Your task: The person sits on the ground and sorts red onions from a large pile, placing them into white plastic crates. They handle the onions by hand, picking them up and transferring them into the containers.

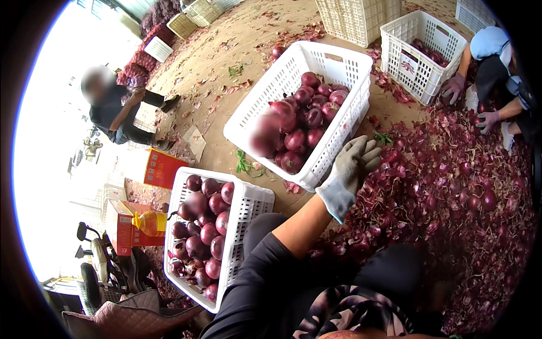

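Note:
My left hand [349,169], in a grey-white knit work glove, reaches out beside the right wall of a white plastic crate [254,101]. Its fingers point right, slightly apart, and no object shows in them; the palm side is hidden. Red onions [313,118] partly fill that crate, a few of them blurred. Closer on the left, a second white crate [243,207] is filled with red onions [207,233]. Under and past my hand spreads a heap of red onions with loose skins [423,182]. My right hand is out of view.
At right, a co-worker's gloved hands [489,122] are by the heap, near another white crate [413,74] with onions. A person [123,110] stands at left. Red cartons [163,167], an oil bottle [150,223] and a tall cream crate [351,21] stand around.

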### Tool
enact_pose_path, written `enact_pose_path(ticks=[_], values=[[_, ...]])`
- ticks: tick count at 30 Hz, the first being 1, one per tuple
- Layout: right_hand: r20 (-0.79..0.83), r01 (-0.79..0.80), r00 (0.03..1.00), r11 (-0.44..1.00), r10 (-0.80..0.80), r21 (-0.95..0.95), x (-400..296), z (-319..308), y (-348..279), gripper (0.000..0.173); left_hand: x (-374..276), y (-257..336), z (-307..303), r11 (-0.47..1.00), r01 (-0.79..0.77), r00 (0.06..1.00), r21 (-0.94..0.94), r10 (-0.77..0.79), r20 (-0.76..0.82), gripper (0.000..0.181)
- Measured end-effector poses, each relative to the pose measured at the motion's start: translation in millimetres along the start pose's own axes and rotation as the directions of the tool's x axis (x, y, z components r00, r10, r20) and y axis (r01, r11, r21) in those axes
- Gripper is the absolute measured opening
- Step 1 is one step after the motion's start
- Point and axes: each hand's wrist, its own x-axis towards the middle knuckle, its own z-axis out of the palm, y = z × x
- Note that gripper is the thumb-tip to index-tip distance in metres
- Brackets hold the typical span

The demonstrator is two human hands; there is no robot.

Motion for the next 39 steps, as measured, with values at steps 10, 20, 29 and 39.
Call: enact_pose_path(ticks=[10,20,29,39], values=[[0.117,0.105,0.976,0.871,-0.182,0.479,-29,35,-119,0.044,26,-8,-72,0.957,0.139,0.919,-0.254,-0.028,0.394,0.024],[0.133,0.195,0.948,0.859,-0.288,0.473,4,-1,-134,0.048,-85,136,55,0.348,-0.912,0.341,0.218,0.937,-0.070,0.072],[0.394,-0.183,0.667,0.373,-0.633,0.909,61,-114,-123,0.052,-68,131,57,0.656,-0.737,0.666,0.163,0.745,0.015,0.048],[-0.465,0.710,0.020,-0.315,-0.885,0.630,-250,-371,-464,0.043,-16,-11,2,0.855,-0.137,0.972,0.499,0.212,-0.097,0.078]])
